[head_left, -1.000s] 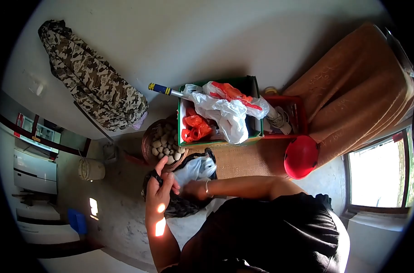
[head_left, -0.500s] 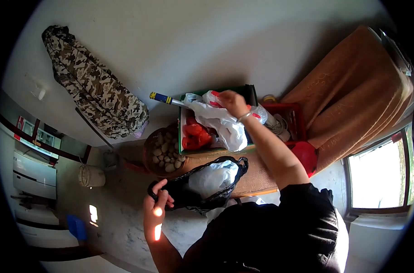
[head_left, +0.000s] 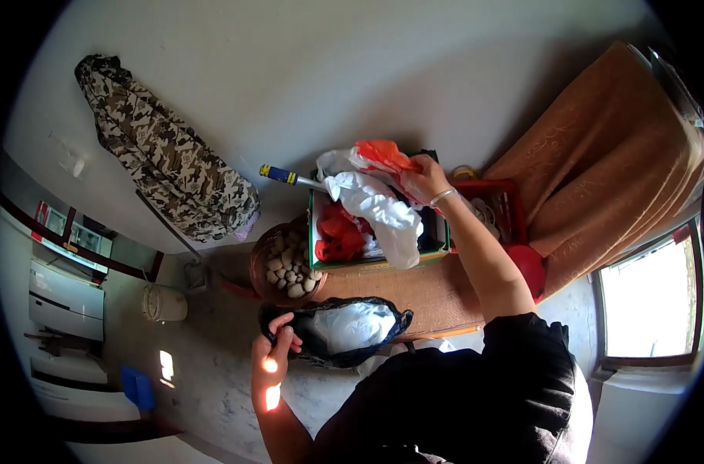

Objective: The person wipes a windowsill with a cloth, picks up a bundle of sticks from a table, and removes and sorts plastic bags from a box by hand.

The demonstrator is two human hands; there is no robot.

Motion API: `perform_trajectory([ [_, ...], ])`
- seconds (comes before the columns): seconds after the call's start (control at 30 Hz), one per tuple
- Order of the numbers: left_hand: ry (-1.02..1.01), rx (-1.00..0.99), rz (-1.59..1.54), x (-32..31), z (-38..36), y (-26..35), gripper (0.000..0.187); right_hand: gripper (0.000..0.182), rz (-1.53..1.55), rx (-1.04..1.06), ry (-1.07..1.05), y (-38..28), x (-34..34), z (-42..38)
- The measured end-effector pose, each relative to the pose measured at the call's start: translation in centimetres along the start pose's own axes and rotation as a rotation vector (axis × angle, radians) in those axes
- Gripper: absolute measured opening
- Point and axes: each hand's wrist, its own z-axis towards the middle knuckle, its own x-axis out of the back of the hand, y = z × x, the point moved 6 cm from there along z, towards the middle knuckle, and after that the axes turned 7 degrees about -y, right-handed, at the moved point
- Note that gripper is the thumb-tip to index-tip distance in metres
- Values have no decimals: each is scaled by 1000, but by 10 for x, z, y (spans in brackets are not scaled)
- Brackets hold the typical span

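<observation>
My left hand [head_left: 274,349] is closed on the rim of a black plastic bag [head_left: 398,323], which hangs with its mouth spread and a pale plastic bag [head_left: 350,325] bunched inside. At the far side, my right hand [head_left: 429,181] grips a red-and-white plastic bag [head_left: 386,157] above a green-edged box [head_left: 311,241]. White crumpled plastic [head_left: 379,210] drapes from it over the box's front edge. A red plastic bag [head_left: 339,234] lies in the box's left part. Plastic hides much of the box's contents.
A blue-and-yellow handle [head_left: 279,175] sticks out left of the box. Beside it stands a basket of rounded, potato-like things [head_left: 290,267]. A red crate [head_left: 513,205] and a brown cloth [head_left: 599,170] are to the right. A bucket [head_left: 165,303] stands on the floor.
My right hand has shifted right and slightly down, spreading the bag's red part upward. My left hand still holds the black bag, whose mouth sits lower and looks narrower. The view has shifted slightly.
</observation>
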Motion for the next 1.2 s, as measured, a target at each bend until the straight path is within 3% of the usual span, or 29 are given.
perform_trajectory([
  [0.03, -3, -4, -2, -1, 3, 0, 26, 25, 267, -13, -65, -7, 3, -1],
  [0.07, -12, -12, -18, -2, 6, 0, 26, 25, 263, -12, -63, -19, 14, -3],
  [0.13, -22, -20, -37, -6, 12, 4, 26, 27, 335, -24, -351, -38, 14, -9],
  [0.17, -32, -22, -28, -8, 14, 7, 26, 24, 372, -34, -398, -35, 8, -9],
  [0.2, -42, -24, -17, -10, 16, 9, 25, 24, 372, -33, -397, -33, 9, -10],
  [0.27, -55, -37, -23, -11, 20, 9, 26, 17, 692, -205, -340, -22, 12, -9],
  [0.43, -48, -37, -64, -14, 26, 6, 26, 8, 1113, -152, -178, -64, 31, -20],
  [0.6, 25, -73, -197, -36, 42, 18, 30, 13, 1038, -4, -411, -132, -22, -72],
  [0.67, 90, -178, -433, -50, 50, 17, 31, 15, 1020, 58, -608, -154, -59, -104],
  [0.7, 18, -320, -467, -53, 57, 23, 31, 17, 956, 59, -706, -165, -72, -119],
  [0.73, 116, -168, -339, -44, 59, 7, 27, 18, 1007, 155, -718, -175, -83, -129],
  [0.87, 299, -134, -414, -18, 53, -15, 25, 17, 1250, -172, -597, -154, -92, -125],
  [0.93, 390, -84, -529, -8, 45, -19, 19, 17, 1350, -201, -461, -145, -74, -109],
  [1.03, 256, -46, -594, 3, 45, -46, 22, 24, 1405, -188, -328, -130, -49, -90],
  [1.1, 320, -108, -753, 7, 41, -39, 27, 29, 1408, -165, -261, -123, -34, -83],
  [1.2, 452, -155, -731, 16, 37, -34, 28, 26, 1492, -119, -211, -107, -20, -74],
])
